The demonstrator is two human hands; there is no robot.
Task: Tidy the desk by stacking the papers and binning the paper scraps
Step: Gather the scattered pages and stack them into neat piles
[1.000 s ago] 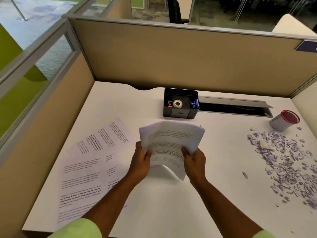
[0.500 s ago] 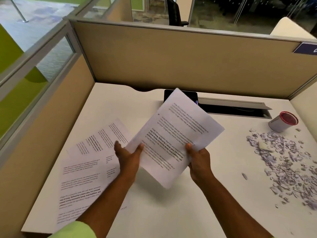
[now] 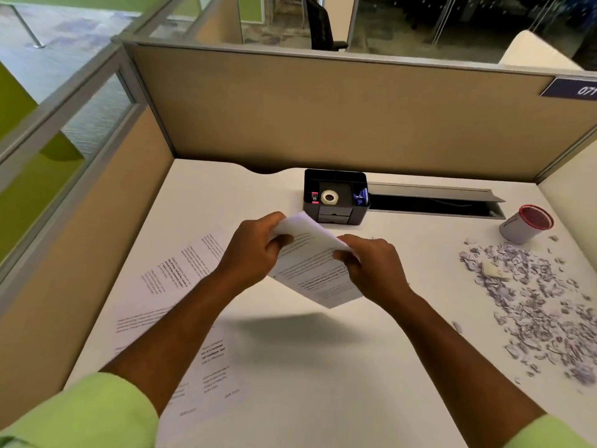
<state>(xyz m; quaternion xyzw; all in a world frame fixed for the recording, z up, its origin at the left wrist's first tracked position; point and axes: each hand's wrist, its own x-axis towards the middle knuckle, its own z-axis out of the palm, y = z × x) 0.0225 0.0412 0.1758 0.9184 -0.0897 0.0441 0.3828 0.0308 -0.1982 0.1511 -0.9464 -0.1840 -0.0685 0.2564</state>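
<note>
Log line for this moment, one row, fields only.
phase: stacking | left hand: grips sheets | right hand: grips sheets | sheets: held above desk | loose papers: desk left | scraps: unbinned, right

A smooth, matt white table (image 3: 323, 367) carries thin printed paper sheets (image 3: 168, 286) lying flat and a heap of small, ragged paper scraps (image 3: 533, 305) with grey print. A matt black plastic organiser (image 3: 336, 215) holds a glossy roll of clear tape (image 3: 329, 197), and a grey cup (image 3: 517, 229) with a red rim lies beside the scraps. The partition walls (image 3: 323, 118) look like woven beige cloth edged in brushed grey metal, and the sleeves (image 3: 90, 412) are soft lime-green cloth.
</note>
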